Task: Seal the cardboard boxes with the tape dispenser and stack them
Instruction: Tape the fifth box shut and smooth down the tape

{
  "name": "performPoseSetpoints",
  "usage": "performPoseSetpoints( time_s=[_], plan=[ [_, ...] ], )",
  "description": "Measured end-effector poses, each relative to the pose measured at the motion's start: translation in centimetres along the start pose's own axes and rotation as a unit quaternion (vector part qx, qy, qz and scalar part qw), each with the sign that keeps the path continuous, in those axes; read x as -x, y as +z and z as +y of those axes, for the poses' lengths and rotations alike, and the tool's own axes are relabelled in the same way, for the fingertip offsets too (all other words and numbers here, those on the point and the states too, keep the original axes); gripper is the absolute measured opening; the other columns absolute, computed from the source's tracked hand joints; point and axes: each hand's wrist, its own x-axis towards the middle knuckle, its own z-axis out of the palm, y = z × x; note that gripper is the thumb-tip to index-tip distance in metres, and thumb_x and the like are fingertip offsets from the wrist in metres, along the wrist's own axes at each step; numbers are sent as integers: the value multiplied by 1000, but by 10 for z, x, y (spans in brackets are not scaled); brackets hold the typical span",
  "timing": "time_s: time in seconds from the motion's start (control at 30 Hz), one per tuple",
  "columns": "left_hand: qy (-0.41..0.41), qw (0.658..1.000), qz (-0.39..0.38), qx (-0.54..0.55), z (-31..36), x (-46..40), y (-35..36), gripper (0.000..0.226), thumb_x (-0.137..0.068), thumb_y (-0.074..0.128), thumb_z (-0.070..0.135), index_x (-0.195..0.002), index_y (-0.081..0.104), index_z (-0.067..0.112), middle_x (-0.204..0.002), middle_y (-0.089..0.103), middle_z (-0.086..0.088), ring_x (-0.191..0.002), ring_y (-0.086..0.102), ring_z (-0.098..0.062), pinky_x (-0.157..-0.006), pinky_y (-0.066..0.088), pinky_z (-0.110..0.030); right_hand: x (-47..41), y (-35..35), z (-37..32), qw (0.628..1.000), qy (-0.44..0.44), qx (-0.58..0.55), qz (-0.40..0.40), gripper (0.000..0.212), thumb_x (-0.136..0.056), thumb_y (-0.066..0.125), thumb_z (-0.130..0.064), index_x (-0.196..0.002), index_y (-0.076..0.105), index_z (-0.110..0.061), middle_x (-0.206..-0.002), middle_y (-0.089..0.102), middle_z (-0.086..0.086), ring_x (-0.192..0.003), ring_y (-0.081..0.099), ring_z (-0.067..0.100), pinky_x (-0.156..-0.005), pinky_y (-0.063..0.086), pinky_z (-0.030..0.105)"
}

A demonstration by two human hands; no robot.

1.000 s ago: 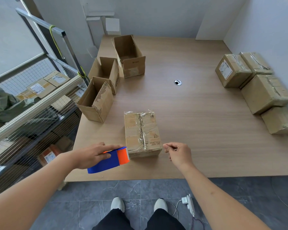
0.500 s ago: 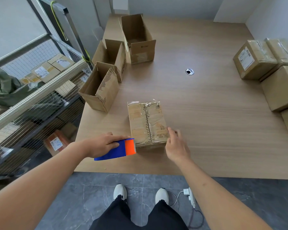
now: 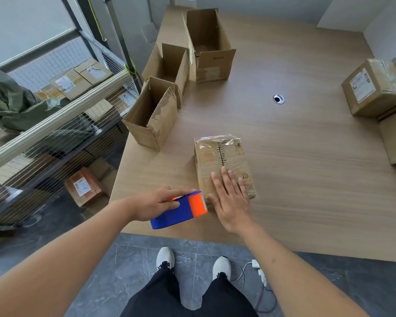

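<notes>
Since a moment ago the right hand (image 3: 230,200) has slid from the near edge of the closed box (image 3: 223,165) up onto its top, fingers now spread flat, seemingly to smooth the tape. At left, the left hand (image 3: 157,203) grips the blue and orange tape dispenser (image 3: 181,210) beside the box's near corner, likely ready for another strip. Three open boxes (image 3: 156,113) crowd the table's (image 3: 306,179) left edge; sealed boxes (image 3: 373,88) wait far right, nothing between.
</notes>
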Motion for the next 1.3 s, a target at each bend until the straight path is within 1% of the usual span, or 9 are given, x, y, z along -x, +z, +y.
performPoseSetpoints(
  time_s=[0.23,0.43,0.63,0.7,0.8,0.9,1.07,1.2,1.3],
  plan=[
    [-20,997,-36,-64,-12,8,-18,49,-110,35,38,-140,25,76,-117,48,7,-108,50,-16,-103,36,-40,-1,-14,-3,999,15,-5,-51,67,-100,4,-65,-159,-13,-40,-166,-26,-9,-150,-29,7,-122,-20,36],
    [-12,998,-43,-38,-15,17,-23,48,-110,37,37,-139,29,75,-120,47,27,-115,46,1,-104,33,-34,-2,-21,-5,998,13,-24,-65,69,-97,4,-66,-159,-12,-41,-166,-26,-10,-150,-30,6,-122,-21,35],
    [-34,997,-27,-63,-10,8,-15,41,-111,31,40,-135,27,72,-121,51,13,-109,50,-10,-95,34,-34,-2,-22,-5,997,16,-22,-76,66,-101,9,-63,-158,-16,-41,-165,-29,-10,-148,-32,6,-123,-17,39],
    [-35,997,-23,-63,-6,5,-12,37,-111,29,39,-140,29,63,-135,51,14,-117,50,-12,-99,33,-33,-2,-22,-6,996,17,-17,-83,66,-102,11,-62,-158,-16,-41,-164,-30,-10,-148,-33,6,-122,-20,38],
    [-48,998,-20,-44,-2,0,-9,42,-112,29,39,-153,31,45,-139,48,18,-122,47,-8,-102,33,-30,-3,-22,-6,996,18,-15,-81,67,-101,11,-63,-159,-15,-41,-165,-29,-10,-149,-31,7,-121,-23,36],
    [-74,997,-28,-8,-4,-8,-12,41,-110,28,47,-151,30,49,-136,53,12,-113,54,-11,-98,39,-35,-4,-20,-6,996,18,-19,-83,68,-98,10,-65,-158,-14,-43,-165,-28,-11,-150,-30,7,-121,-22,36],
    [-71,996,-49,-28,-3,-23,-20,42,-109,28,49,-151,32,47,-134,54,10,-109,56,-11,-93,42,-37,-5,-23,-6,995,18,-30,-89,73,-92,2,-71,-158,-14,-44,-165,-28,-11,-150,-29,7,-121,-21,37],
    [-82,994,-66,-38,-3,-29,-23,41,-108,29,52,-149,30,50,-133,54,10,-108,56,-11,-96,46,-38,-6,-25,-7,994,23,-32,-100,66,-103,18,-62,-159,-12,-43,-165,-27,-11,-151,-28,8,-122,-20,37],
    [-88,992,-42,-77,2,-36,-21,42,-110,29,47,-151,33,42,-136,54,7,-114,56,-16,-97,44,-38,-6,-25,-6,994,21,-30,-101,65,-105,20,-60,-159,-12,-43,-165,-28,-11,-150,-29,8,-122,-20,38]
  ],
)
